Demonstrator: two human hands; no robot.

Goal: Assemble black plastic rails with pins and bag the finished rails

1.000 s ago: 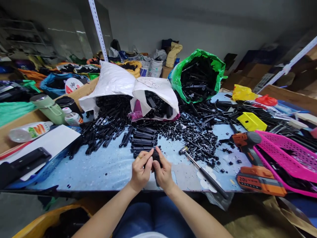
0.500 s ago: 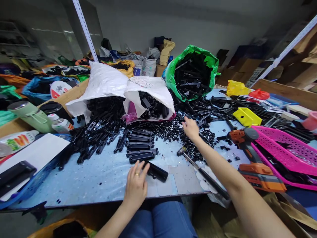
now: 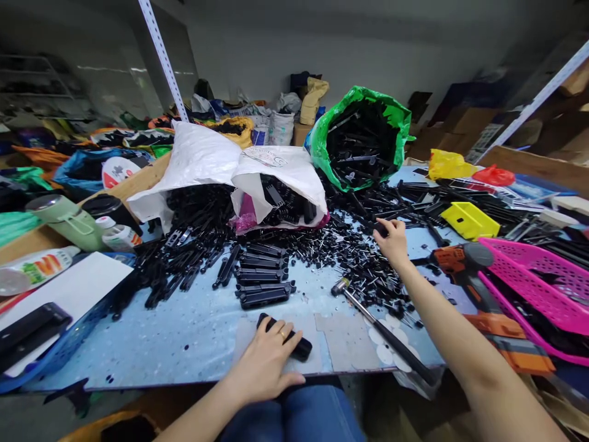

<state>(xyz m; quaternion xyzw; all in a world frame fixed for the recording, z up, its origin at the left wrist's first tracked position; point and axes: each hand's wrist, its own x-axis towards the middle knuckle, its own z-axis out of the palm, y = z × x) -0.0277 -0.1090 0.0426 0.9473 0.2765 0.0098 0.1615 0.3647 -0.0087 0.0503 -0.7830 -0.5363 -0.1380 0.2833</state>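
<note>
My left hand (image 3: 269, 353) lies over a long black plastic part (image 3: 301, 348) at the table's front edge, fingers curled across it and thumb apart on the near side. My right hand (image 3: 392, 241) is at the far right of the small-parts heap, fingers closed round a small black piece (image 3: 381, 229) whose kind I cannot make out. Below the heap of screws and small black pieces (image 3: 350, 245) lies a hammer (image 3: 384, 331), its head toward the heap. Several similar long black parts (image 3: 264, 294) are stacked in a row beyond my left hand.
White sacks (image 3: 202, 153) and a green bag (image 3: 322, 147) spill black parts at the back. On the right lie an orange cordless drill (image 3: 494, 325), pink baskets (image 3: 529, 264) and a yellow bin (image 3: 469, 221). A blue tray (image 3: 69, 344), bottle (image 3: 117, 236) and tumbler (image 3: 69, 221) stand left.
My left hand has come nearer the front edge and right, bringing the long black part away from the stack. My right hand has moved right and now has a small black piece in its fingers.
</note>
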